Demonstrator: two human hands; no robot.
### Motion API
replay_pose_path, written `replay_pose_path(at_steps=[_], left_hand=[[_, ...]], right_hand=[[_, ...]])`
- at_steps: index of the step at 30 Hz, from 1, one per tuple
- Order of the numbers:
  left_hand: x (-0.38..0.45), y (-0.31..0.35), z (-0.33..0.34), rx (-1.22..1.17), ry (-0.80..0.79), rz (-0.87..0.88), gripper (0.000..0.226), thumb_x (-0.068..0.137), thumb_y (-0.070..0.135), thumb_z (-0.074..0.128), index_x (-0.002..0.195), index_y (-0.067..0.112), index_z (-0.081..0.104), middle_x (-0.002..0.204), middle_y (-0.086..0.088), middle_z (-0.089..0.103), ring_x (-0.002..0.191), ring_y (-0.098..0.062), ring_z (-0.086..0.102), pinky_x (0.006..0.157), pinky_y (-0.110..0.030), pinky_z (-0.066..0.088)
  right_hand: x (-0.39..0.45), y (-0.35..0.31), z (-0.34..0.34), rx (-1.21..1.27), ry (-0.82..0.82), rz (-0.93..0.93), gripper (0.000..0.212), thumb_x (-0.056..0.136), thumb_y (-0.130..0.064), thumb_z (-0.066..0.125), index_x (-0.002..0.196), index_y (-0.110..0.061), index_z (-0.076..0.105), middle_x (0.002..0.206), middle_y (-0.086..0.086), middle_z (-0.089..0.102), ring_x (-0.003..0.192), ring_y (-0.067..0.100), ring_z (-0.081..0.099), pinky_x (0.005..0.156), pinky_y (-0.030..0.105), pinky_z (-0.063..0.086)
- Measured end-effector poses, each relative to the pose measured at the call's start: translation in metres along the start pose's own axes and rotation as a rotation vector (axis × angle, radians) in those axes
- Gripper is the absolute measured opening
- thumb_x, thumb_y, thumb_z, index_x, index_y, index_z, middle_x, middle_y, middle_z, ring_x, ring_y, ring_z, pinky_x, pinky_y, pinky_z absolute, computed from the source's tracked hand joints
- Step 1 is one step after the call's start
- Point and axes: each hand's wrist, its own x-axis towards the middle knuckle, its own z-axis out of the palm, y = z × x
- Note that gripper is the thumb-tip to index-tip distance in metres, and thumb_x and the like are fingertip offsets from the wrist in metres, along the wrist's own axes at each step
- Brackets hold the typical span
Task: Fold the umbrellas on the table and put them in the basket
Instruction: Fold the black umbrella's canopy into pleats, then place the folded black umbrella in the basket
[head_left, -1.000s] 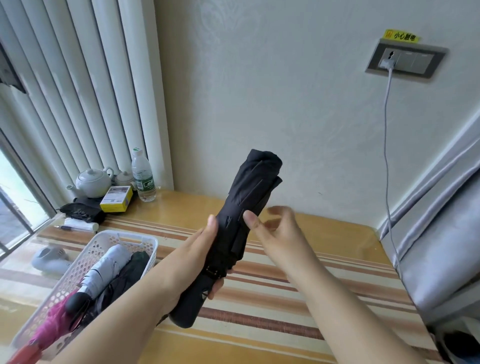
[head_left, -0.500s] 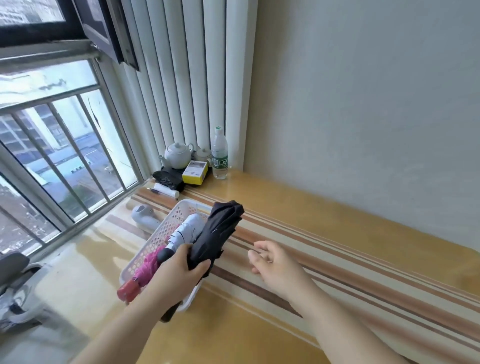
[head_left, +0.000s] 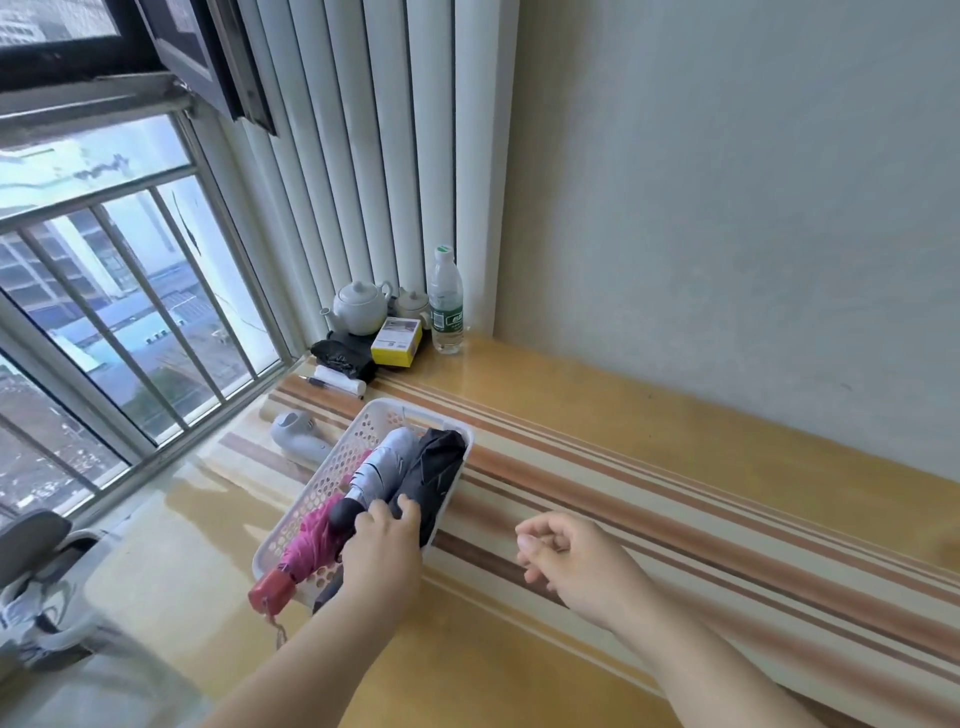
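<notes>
A white perforated basket (head_left: 317, 486) sits on the striped table. Inside lie a pink folded umbrella (head_left: 306, 545) with a red handle over the near rim, a white folded umbrella (head_left: 382, 470) with a black handle, and a black folded umbrella (head_left: 439, 475) along the right side. My left hand (head_left: 384, 545) grips the black umbrella near its lower end, thumb curled over it. My right hand (head_left: 576, 564) hovers above the table to the right of the basket, fingers loosely curled, holding nothing.
At the back by the blinds stand a white teapot (head_left: 361, 306), a water bottle (head_left: 445, 301), a yellow box (head_left: 397, 342), a black cloth (head_left: 343, 356) and a pen. A white gadget (head_left: 296, 439) lies left of the basket. A barred window is on the left.
My left hand has lowered the black umbrella from upright in the air down into the basket's right side. My right hand let go of it and drew back to the right.
</notes>
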Motion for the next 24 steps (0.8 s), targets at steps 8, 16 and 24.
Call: replay_pose_path(at_steps=[8, 16, 24], left_hand=[[0.0, -0.01, 0.002, 0.031, 0.009, 0.015, 0.066, 0.091, 0.053, 0.045, 0.146, 0.026, 0.019, 0.138, -0.007, 0.032, 0.126, -0.028, 0.034, 0.092, -0.038, 0.038], [0.016, -0.072, -0.025, -0.348, 0.14, -0.152, 0.056, 0.091, 0.056, 0.043, 0.136, 0.022, 0.041, 0.137, -0.008, 0.04, 0.126, -0.028, 0.038, 0.102, -0.04, 0.032], [0.04, -0.108, 0.003, -0.744, -0.252, -0.305, 0.054, 0.091, 0.044, 0.053, 0.141, 0.026, 0.039, 0.134, -0.018, 0.038, 0.069, -0.017, 0.058, 0.053, -0.02, 0.05]], right_hand=[[-0.008, 0.006, -0.011, 0.016, 0.009, 0.022, 0.01, 0.097, -0.033, 0.051, 0.101, -0.036, 0.059, 0.088, -0.009, 0.072, 0.081, -0.002, 0.067, 0.086, 0.031, 0.055], [0.035, -0.003, 0.044, -0.002, -0.189, 0.096, 0.039, 0.102, -0.023, 0.04, 0.141, -0.014, 0.042, 0.097, -0.007, 0.064, 0.084, 0.006, 0.067, 0.086, 0.028, 0.055], [0.06, -0.033, 0.113, 0.381, -0.287, 0.325, 0.041, 0.1, -0.009, 0.033, 0.14, -0.02, 0.036, 0.108, 0.002, 0.054, 0.074, 0.014, 0.06, 0.055, 0.018, 0.053]])
